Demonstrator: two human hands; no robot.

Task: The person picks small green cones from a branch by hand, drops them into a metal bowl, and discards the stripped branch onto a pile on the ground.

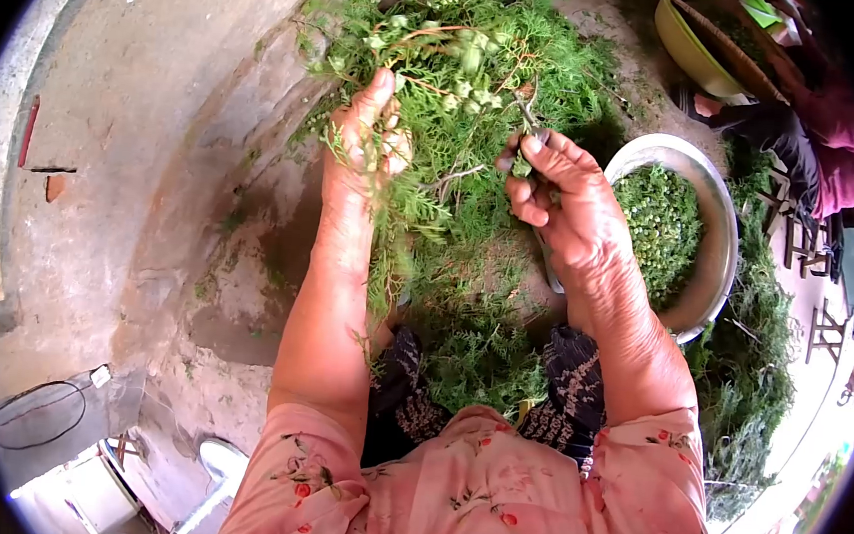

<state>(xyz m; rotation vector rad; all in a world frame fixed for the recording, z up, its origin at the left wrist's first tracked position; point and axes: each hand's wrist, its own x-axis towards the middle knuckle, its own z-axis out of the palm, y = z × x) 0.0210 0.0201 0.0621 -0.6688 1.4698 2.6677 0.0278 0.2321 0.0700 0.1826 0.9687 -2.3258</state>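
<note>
clearly in left hand (365, 140): green sprig (429, 86), extending rightward

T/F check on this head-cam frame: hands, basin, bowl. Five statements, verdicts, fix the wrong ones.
1. The left hand holds a leafy green sprig. True.
2. The right hand is open flat. False: its fingers are bent, with a small green piece between thumb and fingers.
3. The metal basin is empty. False: green bits lie in it.
4. The basin is on the person's right. True.
5. The yellow-green bowl is at lower left. False: it is at upper right.
</note>
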